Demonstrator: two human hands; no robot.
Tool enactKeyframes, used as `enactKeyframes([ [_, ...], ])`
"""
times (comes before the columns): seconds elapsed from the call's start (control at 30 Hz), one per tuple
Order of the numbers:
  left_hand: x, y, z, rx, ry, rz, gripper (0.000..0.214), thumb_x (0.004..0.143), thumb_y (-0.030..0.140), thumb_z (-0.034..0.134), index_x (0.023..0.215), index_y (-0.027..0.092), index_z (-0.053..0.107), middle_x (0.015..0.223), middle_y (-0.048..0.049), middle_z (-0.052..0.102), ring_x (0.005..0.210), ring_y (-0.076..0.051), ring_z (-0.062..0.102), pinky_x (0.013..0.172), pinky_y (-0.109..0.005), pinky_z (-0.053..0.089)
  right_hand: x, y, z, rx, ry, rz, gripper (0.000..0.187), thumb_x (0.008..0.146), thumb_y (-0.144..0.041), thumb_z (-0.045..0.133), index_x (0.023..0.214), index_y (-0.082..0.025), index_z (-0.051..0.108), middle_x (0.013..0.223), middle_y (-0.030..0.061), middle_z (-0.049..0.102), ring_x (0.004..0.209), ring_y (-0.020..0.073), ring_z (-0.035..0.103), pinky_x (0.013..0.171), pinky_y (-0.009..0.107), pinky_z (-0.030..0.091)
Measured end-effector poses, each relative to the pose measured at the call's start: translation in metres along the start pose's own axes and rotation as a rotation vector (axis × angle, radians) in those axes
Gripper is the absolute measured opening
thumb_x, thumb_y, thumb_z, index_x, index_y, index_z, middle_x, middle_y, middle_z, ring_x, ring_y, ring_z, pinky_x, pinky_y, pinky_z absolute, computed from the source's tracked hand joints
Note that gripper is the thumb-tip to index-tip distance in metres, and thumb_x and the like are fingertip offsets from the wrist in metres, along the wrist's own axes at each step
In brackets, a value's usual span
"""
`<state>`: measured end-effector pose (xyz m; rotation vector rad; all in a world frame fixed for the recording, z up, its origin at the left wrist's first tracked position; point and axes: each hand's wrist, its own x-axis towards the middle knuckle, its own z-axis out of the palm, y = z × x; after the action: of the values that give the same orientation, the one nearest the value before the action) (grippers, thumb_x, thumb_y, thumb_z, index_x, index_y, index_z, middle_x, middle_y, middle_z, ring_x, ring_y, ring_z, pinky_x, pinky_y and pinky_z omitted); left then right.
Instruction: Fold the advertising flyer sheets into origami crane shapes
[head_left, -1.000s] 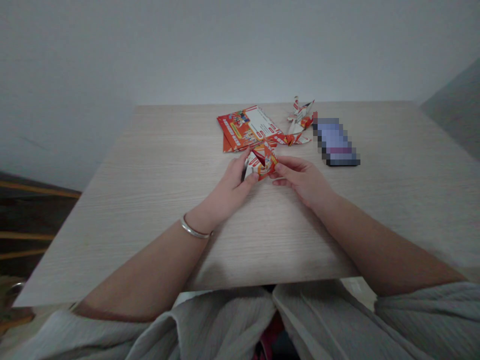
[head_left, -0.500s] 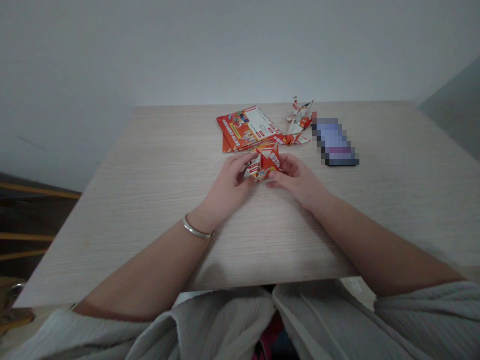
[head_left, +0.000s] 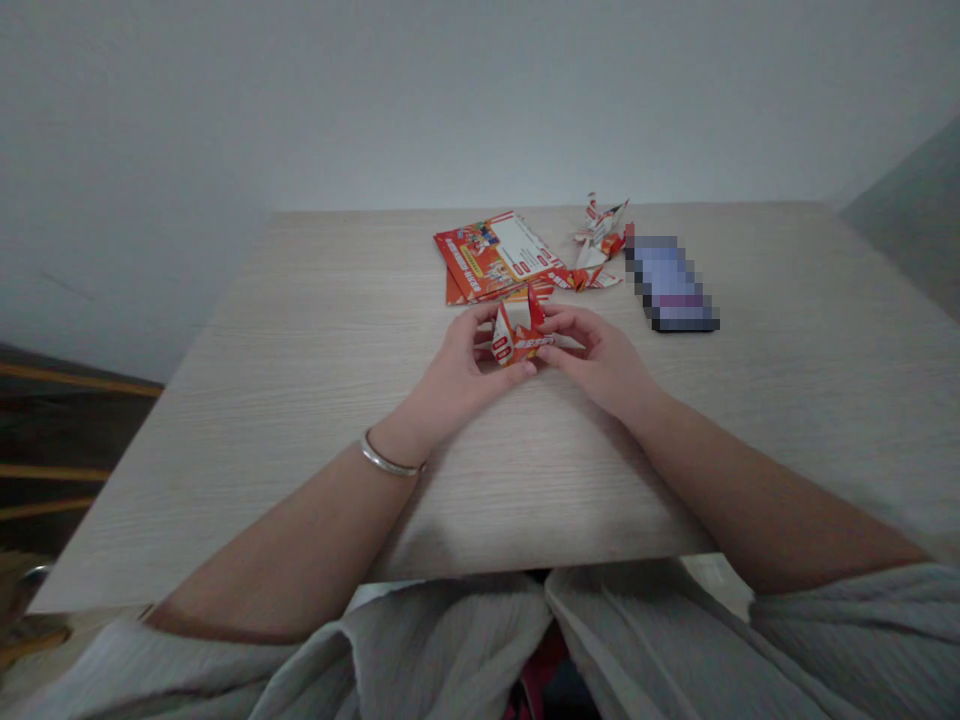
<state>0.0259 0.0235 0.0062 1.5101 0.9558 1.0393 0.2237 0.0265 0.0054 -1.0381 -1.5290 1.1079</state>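
Both hands meet over the middle of the wooden table (head_left: 300,330) around a small folded piece of red and white printed paper (head_left: 517,335). My left hand (head_left: 465,370), with a silver bangle on its wrist, pinches the paper's left side between thumb and fingers. My right hand (head_left: 600,360) pinches its right side. Two points of the folded paper stick up between the fingers.
Flat red and white printed sheets (head_left: 491,255) lie just beyond the hands. A folded paper figure (head_left: 600,235) and another smaller folded piece (head_left: 585,278) sit to their right. A dark phone-like object (head_left: 671,285) lies right of those. A wall stands behind the table.
The folded paper has been turned and worked between the fingers; it looks narrower with points upright. Both hands drew closer together around it.
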Motion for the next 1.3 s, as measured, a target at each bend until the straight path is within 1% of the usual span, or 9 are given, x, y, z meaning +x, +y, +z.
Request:
enactKeyframes([
  [0.2,0.001,-0.002,0.002,-0.143,0.009,-0.027,0.062,0.069,0.029,0.089,0.109,0.023,0.041,0.114,-0.0074,0.065,0.101,-0.019,0.069,0.097,-0.044,0.055,-0.001,0.002,0.002,-0.040,0.022,-0.037,0.062,0.073,-0.028,0.079,0.130,-0.029,0.053,0.133,0.0089,0.066,0.128,0.0277,0.061,0.099,0.050,0.058],
  [0.37,0.000,-0.002,0.000,0.001,0.000,0.025,0.068,0.071,0.024,0.086,0.121,0.025,0.040,0.126,-0.0094,0.058,0.103,-0.020,0.068,0.089,-0.041,0.059,-0.001,0.004,-0.001,-0.081,-0.067,0.007,0.067,0.072,-0.030,0.080,0.134,-0.028,0.056,0.139,0.0098,0.063,0.133,0.0302,0.058,0.100,0.050,0.058],
  [0.47,0.000,-0.002,-0.005,0.209,0.010,0.111,0.083,0.071,0.020,0.085,0.139,0.028,0.039,0.133,-0.0106,0.053,0.111,-0.023,0.064,0.091,-0.041,0.059,-0.003,0.002,-0.002,-0.066,-0.128,0.034,0.062,0.074,-0.027,0.077,0.134,-0.027,0.060,0.140,0.0102,0.064,0.130,0.0294,0.061,0.105,0.052,0.055],
  [0.57,-0.001,-0.003,-0.010,0.405,0.000,0.199,0.078,0.074,0.022,0.082,0.143,0.028,0.046,0.137,-0.0123,0.049,0.124,-0.027,0.056,0.094,-0.043,0.058,-0.005,-0.001,-0.002,-0.061,-0.145,0.052,0.055,0.077,-0.024,0.075,0.131,-0.026,0.064,0.140,0.0099,0.064,0.123,0.0283,0.066,0.106,0.053,0.055],
  [0.67,-0.001,-0.001,-0.012,0.565,0.030,0.267,0.061,0.076,0.026,0.082,0.133,0.025,0.057,0.144,-0.0139,0.042,0.128,-0.030,0.052,0.102,-0.049,0.055,-0.005,-0.002,-0.001,-0.076,-0.114,0.016,0.048,0.076,-0.022,0.075,0.123,-0.029,0.071,0.141,0.0072,0.064,0.128,0.0290,0.063,0.106,0.052,0.055],
  [0.8,-0.001,0.005,-0.011,0.801,0.100,0.397,0.051,0.071,0.028,0.088,0.116,0.022,0.066,0.153,-0.0136,0.032,0.138,-0.036,0.041,0.116,-0.057,0.039,-0.003,0.001,-0.001,-0.081,-0.108,-0.004,0.044,0.075,-0.021,0.076,0.117,-0.032,0.075,0.141,0.0030,0.065,0.132,0.0289,0.059,0.104,0.051,0.056],
  [1.03,-0.001,0.008,-0.013,0.787,0.081,0.352,0.024,0.074,0.027,0.086,0.092,0.019,0.071,0.137,-0.0112,0.048,0.128,-0.031,0.050,0.113,-0.050,0.042,0.001,0.009,0.001,-0.016,-0.050,0.059,0.040,0.075,-0.024,0.075,0.115,-0.029,0.075,0.126,0.0032,0.074,0.113,0.0251,0.070,0.104,0.048,0.056],
  [1.2,0.000,0.005,-0.015,0.824,0.086,0.392,0.030,0.074,0.034,0.088,0.096,0.022,0.072,0.124,-0.0085,0.060,0.120,-0.028,0.055,0.109,-0.051,0.043,0.005,0.008,-0.002,-0.027,-0.013,0.136,0.023,0.082,-0.033,0.069,0.102,-0.025,0.077,0.099,0.0016,0.080,0.078,0.0207,0.074,0.077,0.043,0.064],
  [1.3,0.000,0.010,-0.014,0.872,0.044,0.461,0.036,0.074,0.038,0.088,0.103,0.025,0.072,0.125,-0.0076,0.062,0.123,-0.030,0.052,0.112,-0.054,0.039,0.008,0.008,-0.004,-0.018,0.073,0.168,0.017,0.081,-0.039,0.072,0.091,-0.025,0.073,0.090,0.0017,0.078,0.069,0.0193,0.071,0.065,0.039,0.064],
])
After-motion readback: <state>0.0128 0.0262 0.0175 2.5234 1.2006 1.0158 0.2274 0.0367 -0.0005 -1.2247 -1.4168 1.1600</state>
